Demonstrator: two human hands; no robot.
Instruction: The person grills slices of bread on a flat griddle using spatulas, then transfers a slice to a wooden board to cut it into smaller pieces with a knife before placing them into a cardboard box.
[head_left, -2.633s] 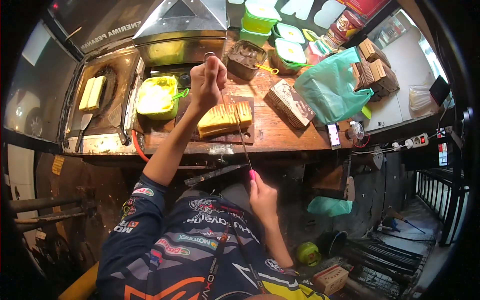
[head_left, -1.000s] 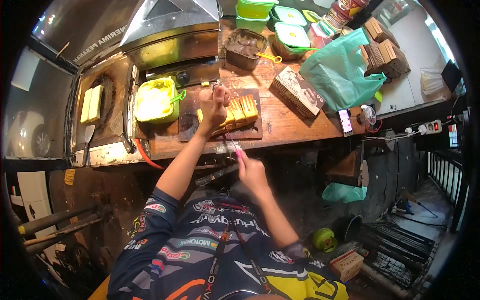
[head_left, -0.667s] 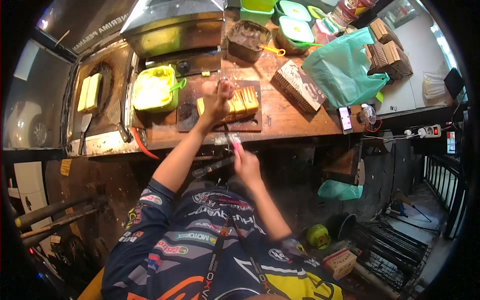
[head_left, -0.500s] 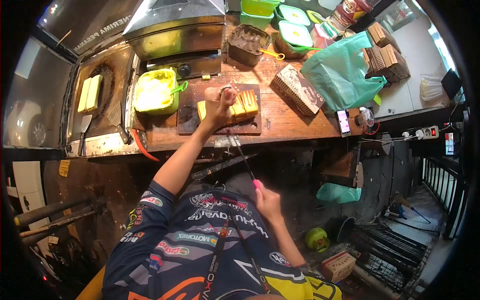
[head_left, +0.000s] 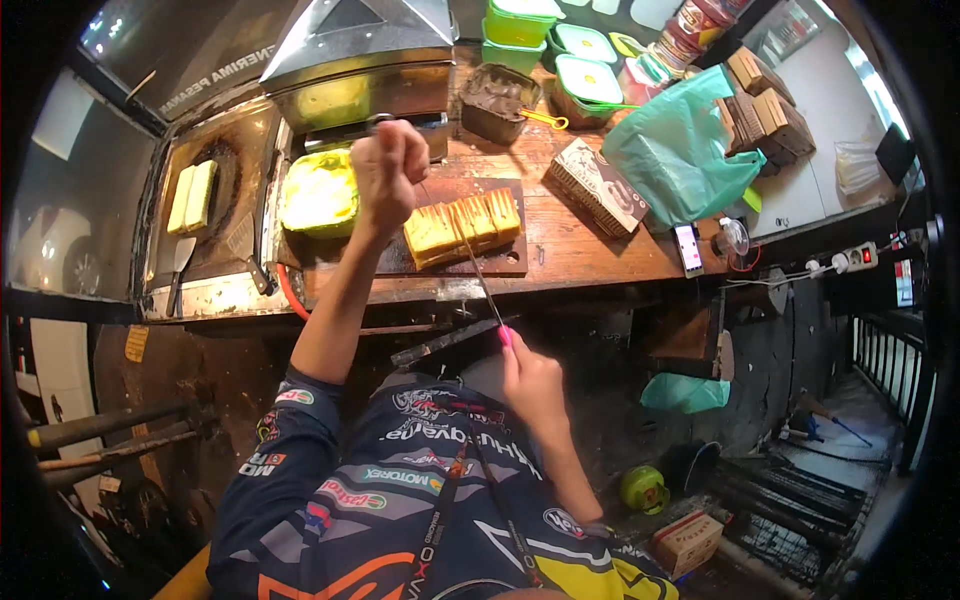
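My right hand [head_left: 535, 385] grips a knife [head_left: 486, 287] by its pink handle, with the thin blade pointing away from me. The blade's far end meets toasted bread [head_left: 440, 236], which has several cuts across it and rests on a dark cutting board [head_left: 508, 262]. Raised over the board's left end, my left hand [head_left: 390, 175] is closed in a fist. A small dark ring-like piece shows at its top; what the fist holds, if anything, I cannot make out. Behind that hand stands a green tub [head_left: 318, 200] of yellow spread, partly covered by the wrist.
On the griddle [head_left: 228, 165] at left lie two pale bread slabs [head_left: 192, 197] and a spatula [head_left: 181, 265]. A tub of brown spread [head_left: 497, 105], a printed box [head_left: 597, 188], a green plastic bag [head_left: 680, 150] and a phone [head_left: 688, 250] occupy the wooden counter.
My left hand has moved left and up off the bread, uncovering it. My right hand has shifted slightly, and the knife's tip has moved from the board's front edge to the bread.
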